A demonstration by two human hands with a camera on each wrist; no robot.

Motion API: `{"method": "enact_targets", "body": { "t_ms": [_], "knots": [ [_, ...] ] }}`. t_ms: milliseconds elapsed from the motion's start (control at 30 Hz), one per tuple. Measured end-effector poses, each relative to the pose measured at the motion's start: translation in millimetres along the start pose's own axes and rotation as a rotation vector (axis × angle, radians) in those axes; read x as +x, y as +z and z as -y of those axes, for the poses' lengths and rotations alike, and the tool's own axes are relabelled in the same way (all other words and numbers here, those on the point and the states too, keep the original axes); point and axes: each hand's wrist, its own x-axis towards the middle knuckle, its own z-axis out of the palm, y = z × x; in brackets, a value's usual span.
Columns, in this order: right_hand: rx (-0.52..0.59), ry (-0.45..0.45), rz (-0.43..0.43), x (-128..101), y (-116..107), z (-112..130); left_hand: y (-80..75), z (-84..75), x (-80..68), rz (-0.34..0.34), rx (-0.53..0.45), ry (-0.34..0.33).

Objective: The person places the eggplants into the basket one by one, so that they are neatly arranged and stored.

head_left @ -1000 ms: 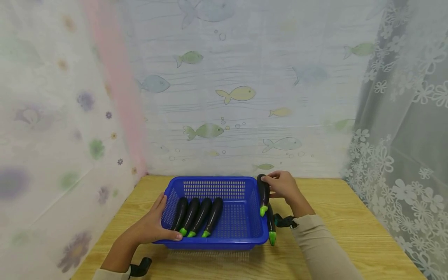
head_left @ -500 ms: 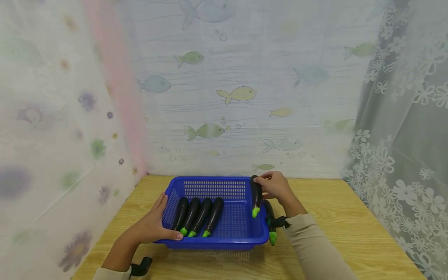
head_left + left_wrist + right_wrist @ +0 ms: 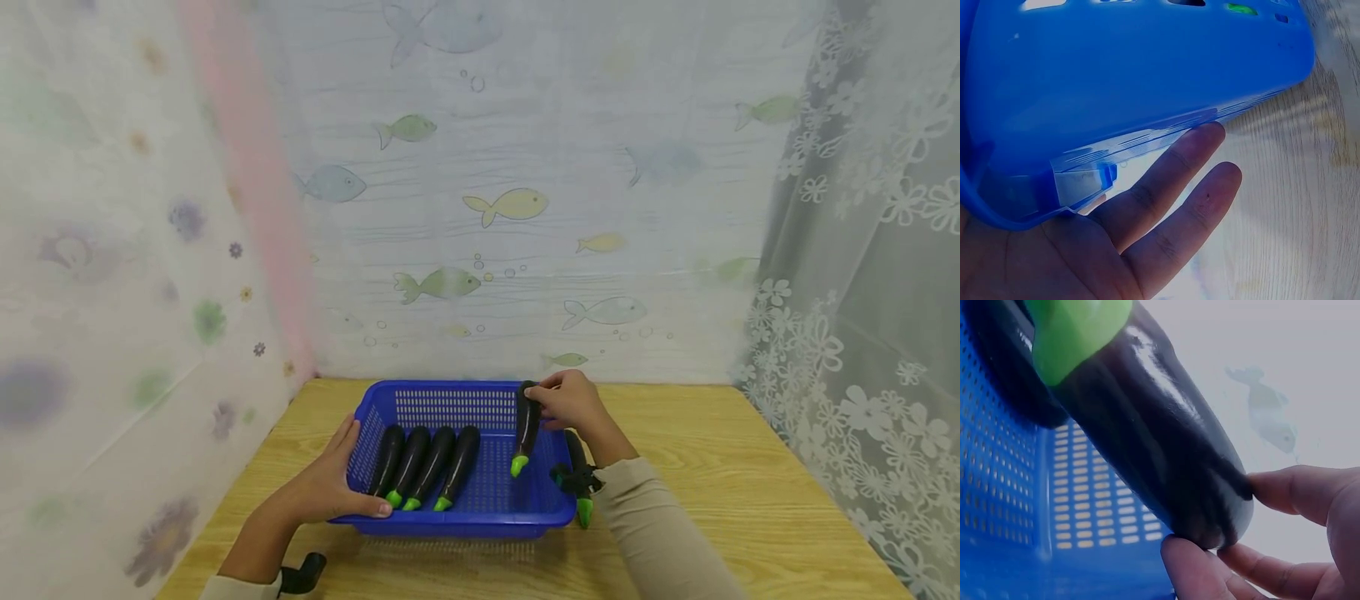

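A blue plastic basket with slotted walls stands on the table. Several dark eggplants with green caps lie side by side in its left half. My left hand holds the basket's left front corner, thumb over the rim; in the left wrist view, fingers extend along the outside. Over the basket's right side, my right hand pinches another eggplant by its rounded end, green cap pointing down toward the front. The right wrist view shows fingertips on both sides of this eggplant.
One more eggplant lies on the wooden table just outside the basket's right wall, partly hidden by the right wrist's black camera mount. A fish-print curtain hangs behind the table, with more sheeting at both sides.
My right hand has carried its eggplant leftward from the basket's right rim to above the inside. The left hand and the basket have stayed in place.
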Motion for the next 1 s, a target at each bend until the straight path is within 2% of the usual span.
{"method": "enact_targets", "body": {
  "t_ms": [333,500,700,1000],
  "knots": [
    [-0.031,-0.028,0.062,3,22,4,-0.8,-1.4,0.0,0.007,-0.005,-0.01],
    [-0.022,-0.003,0.097,6,34,5,-1.7,-2.0,0.0,0.014,-0.002,-0.004],
    [-0.068,0.021,0.129,10,46,4,-0.3,-1.0,0.2,0.012,-0.007,-0.002],
    [-0.097,0.059,0.143,10,57,5,-0.4,-0.3,0.5,0.006,-0.013,-0.013]
  ]
}}
